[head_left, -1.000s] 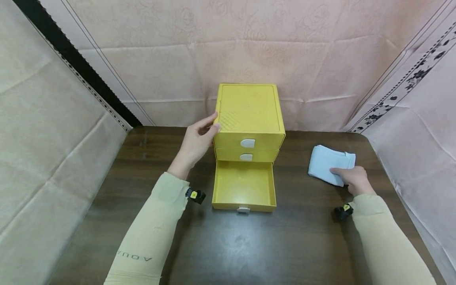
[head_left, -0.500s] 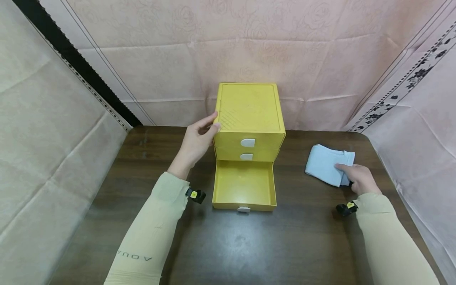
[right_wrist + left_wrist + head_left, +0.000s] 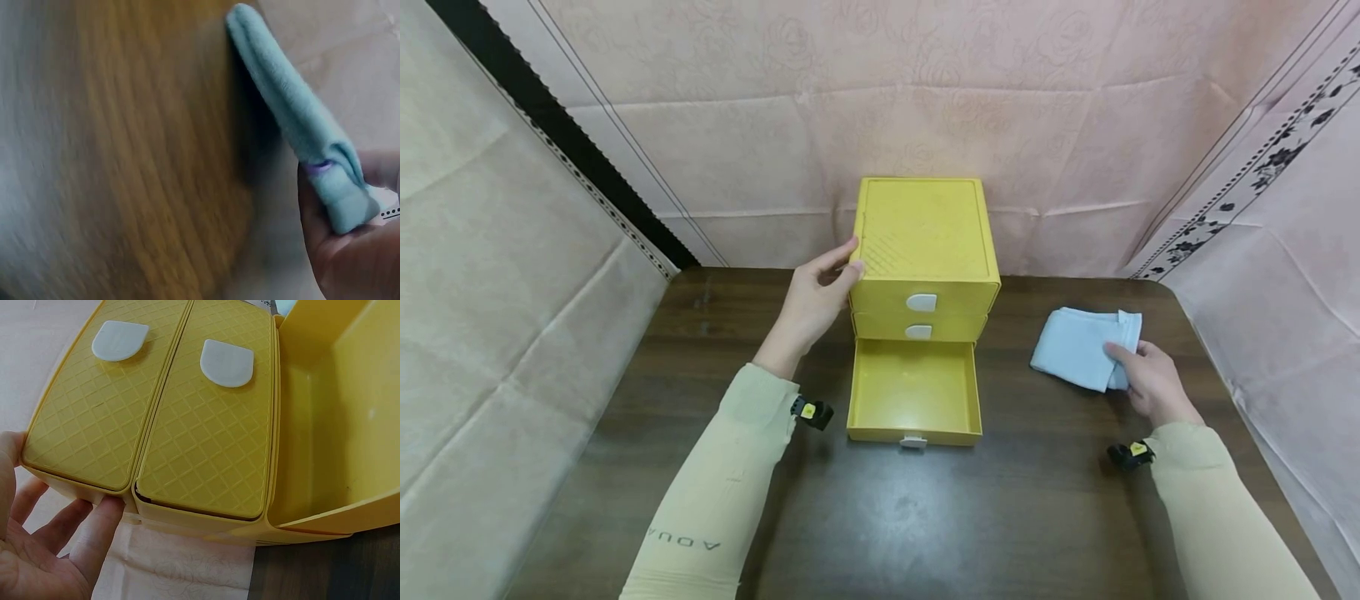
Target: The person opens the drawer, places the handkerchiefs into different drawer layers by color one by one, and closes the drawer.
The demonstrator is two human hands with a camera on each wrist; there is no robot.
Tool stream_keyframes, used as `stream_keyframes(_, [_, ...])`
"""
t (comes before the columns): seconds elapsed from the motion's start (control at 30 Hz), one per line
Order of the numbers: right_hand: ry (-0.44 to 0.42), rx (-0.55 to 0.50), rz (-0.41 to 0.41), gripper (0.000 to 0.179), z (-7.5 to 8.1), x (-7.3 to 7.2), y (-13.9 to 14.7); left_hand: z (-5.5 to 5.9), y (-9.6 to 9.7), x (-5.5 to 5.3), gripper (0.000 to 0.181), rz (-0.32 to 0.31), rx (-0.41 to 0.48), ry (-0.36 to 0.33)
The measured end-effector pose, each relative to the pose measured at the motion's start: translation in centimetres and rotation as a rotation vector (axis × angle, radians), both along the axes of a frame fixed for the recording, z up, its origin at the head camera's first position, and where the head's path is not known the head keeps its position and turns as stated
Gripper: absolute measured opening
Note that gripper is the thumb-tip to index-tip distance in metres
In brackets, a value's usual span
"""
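A yellow three-drawer storage box (image 3: 925, 229) stands at the back middle of the table, its bottom drawer (image 3: 916, 383) pulled out and bare inside. My left hand (image 3: 812, 300) rests against the box's upper left side, thumb at the front corner. In the left wrist view, the fingers (image 3: 97, 531) lie fairly straight along the side wall, beside the two closed drawers with white tabs (image 3: 228, 362). Over at the right, my right hand (image 3: 1153, 383) pinches a folded light-blue towel (image 3: 1078, 346) by its right edge. From the right wrist, the towel (image 3: 287, 94) appears edge-on between thumb and fingers.
Dark wooden table (image 3: 910, 525) extends in front of the box and to both sides. Pale patterned cloth (image 3: 925, 108) hangs behind, with more of it at left and right. Small black cameras (image 3: 812, 412) sit on both wrists.
The towel has shifted slightly left, and my right hand's hold on its right edge has changed a little. The left hand and the storage box stay where they were.
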State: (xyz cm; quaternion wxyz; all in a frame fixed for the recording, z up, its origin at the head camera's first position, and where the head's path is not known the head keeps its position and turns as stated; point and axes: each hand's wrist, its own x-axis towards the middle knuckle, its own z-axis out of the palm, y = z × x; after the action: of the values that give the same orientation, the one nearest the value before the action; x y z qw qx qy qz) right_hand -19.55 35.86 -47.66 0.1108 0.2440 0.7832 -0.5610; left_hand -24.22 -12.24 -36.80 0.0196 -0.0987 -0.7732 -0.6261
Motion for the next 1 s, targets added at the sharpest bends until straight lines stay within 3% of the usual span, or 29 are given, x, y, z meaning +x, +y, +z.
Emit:
stream_keyframes(0.1, [0.029,-0.083,0.029,0.083,0.4,0.5,-0.1,0.0,0.0,0.0,0.046,0.001,-0.001,0.004])
stream_keyframes(0.23, [0.107,-0.364,0.046,0.074,1.2,1.2,-0.8,0.0,0.0,0.0,0.046,-0.003,0.003,0.003])
stream_keyframes(0.37, [0.119,-0.588,0.082,0.070,2.5,1.9,-2.1,0.0,-0.1,0.0,0.046,-0.003,0.007,0.009])
stream_keyframes(0.63, [0.157,-0.712,0.197,0.054,4.8,4.5,-4.9,0.1,-0.1,-0.1,0.046,-0.011,0.023,0.010])
stream_keyframes(1.0, [0.131,-0.730,0.316,0.046,6.1,6.1,-10.0,0.1,0.0,0.0,0.046,-0.006,0.016,0.015])
